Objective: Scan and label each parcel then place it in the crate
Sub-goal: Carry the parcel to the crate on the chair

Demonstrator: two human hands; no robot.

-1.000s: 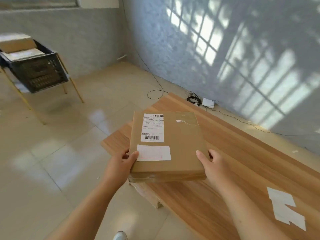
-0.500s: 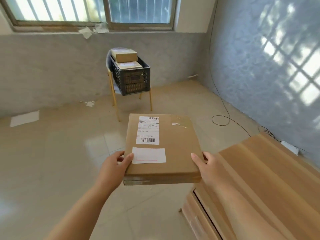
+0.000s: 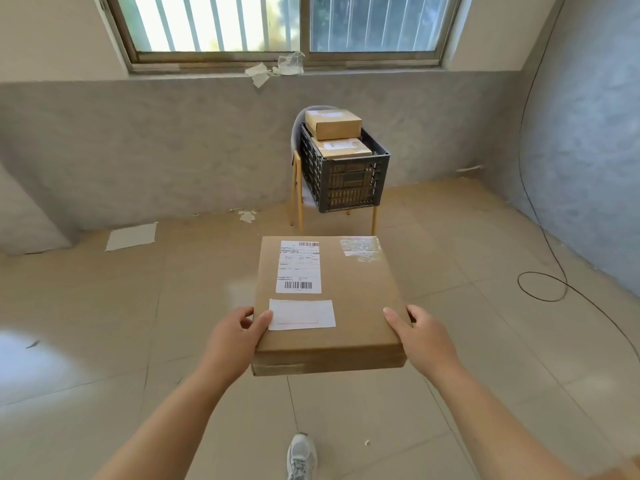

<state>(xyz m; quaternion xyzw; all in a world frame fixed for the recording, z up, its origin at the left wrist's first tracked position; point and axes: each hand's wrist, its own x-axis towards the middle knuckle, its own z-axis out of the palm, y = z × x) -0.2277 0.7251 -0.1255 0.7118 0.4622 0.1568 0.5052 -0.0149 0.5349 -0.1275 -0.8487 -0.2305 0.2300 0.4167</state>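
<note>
I carry a flat brown cardboard parcel level in front of me. It bears a printed barcode label and a plain white label on top. My left hand grips its near left corner, thumb on the lid. My right hand grips its near right corner the same way. Straight ahead, a black slatted crate rests on a chair with yellow legs. Two brown parcels are stacked in the crate, the upper one above its rim.
A grey wall with a barred window stands behind the chair. A black cable loops over the tiled floor at the right. Paper scraps lie on the floor at the left. My shoe shows at the bottom.
The view has swung left, away from the wooden table, which is out of sight. The crate on the chair now sits centred ahead and closer. Both hands keep their hold on the parcel.
</note>
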